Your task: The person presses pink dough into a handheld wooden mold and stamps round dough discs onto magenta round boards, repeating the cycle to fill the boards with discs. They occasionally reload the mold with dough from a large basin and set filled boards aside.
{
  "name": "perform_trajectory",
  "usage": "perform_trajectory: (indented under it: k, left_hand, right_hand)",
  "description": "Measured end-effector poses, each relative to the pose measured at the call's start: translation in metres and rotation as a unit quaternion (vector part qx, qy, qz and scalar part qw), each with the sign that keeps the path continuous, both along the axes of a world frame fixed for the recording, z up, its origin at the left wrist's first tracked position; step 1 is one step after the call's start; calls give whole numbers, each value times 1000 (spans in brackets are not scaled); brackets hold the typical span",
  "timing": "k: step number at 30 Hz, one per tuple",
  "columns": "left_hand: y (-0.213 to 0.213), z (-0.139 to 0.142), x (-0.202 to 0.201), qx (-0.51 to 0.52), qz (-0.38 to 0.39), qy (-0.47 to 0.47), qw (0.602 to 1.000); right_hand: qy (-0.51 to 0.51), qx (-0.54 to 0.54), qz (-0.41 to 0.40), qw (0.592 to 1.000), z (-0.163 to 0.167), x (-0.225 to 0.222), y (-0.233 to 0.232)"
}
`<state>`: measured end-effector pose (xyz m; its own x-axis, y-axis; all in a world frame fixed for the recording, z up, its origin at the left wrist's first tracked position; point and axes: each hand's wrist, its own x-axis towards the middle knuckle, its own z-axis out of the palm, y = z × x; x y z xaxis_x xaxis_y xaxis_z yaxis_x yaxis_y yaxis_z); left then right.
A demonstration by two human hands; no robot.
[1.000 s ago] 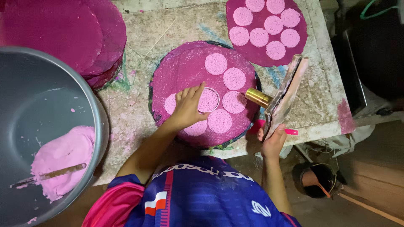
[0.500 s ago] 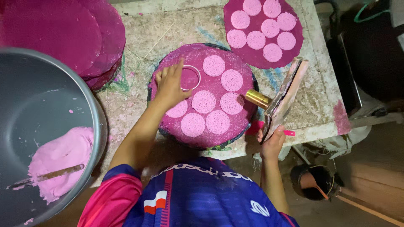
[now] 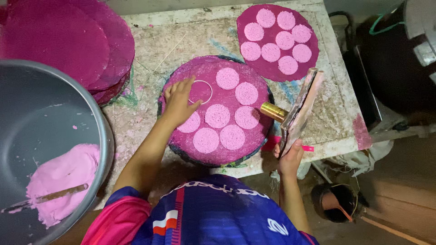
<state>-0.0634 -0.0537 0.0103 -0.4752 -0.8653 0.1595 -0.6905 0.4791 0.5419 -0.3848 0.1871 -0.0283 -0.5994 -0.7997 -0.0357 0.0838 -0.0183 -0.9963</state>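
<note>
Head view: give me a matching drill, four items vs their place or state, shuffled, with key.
Column 1:
1. ring mould
2. flat scraper
3. pale pink paste
4. filled round mat

Column 2:
A. in the grey basin
B. at the table's far edge, seven pale discs on it
C. held upright by the right hand
D. under the left hand, on the near mat

Pairs: 1-D, 2-C, 3-A, 4-B
</note>
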Motion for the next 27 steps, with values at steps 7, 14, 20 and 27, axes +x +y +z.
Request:
perform_trajectory:
  k: [7,14,20,27]
  left_hand:
    - [18,6,5,-19,2,40,999]
    - [35,17,9,-40,-10,85,996]
    - [50,35,11,-47,-26,104,993]
    - [94,79,10,-125,-85,120,981]
  right_hand:
    - [-36,-20,10,999,0,5,-6]
    - [-17,-12,33,999,4,6,-8]
    - [-9,-10,40,999,-9,2,-5]
    - [220,43,132,966,40,22,-6]
